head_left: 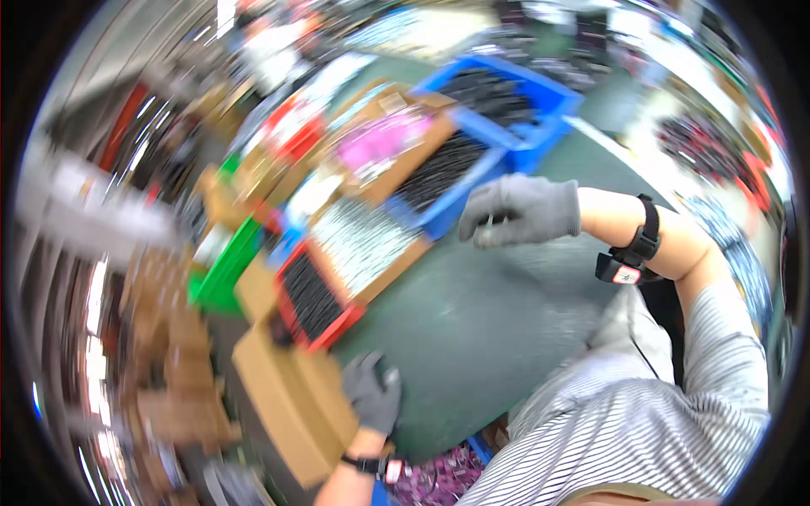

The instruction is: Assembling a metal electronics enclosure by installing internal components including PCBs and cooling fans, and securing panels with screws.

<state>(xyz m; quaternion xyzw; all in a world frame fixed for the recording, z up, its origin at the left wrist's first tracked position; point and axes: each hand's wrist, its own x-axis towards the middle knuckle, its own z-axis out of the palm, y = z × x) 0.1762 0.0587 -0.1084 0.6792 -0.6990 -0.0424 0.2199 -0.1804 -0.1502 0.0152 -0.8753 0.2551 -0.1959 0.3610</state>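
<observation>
Curling halfway above the table (pixel 477 316), the right hand (pixel 521 212) holds I cannot tell what, if anything; the left hand (pixel 372 395), loosely open at the table's edge, seems empty.

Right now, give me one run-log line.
left hand: beside cardboard box | right hand: curled near blue bin, hold unclear | red bin: dark parts
</observation>
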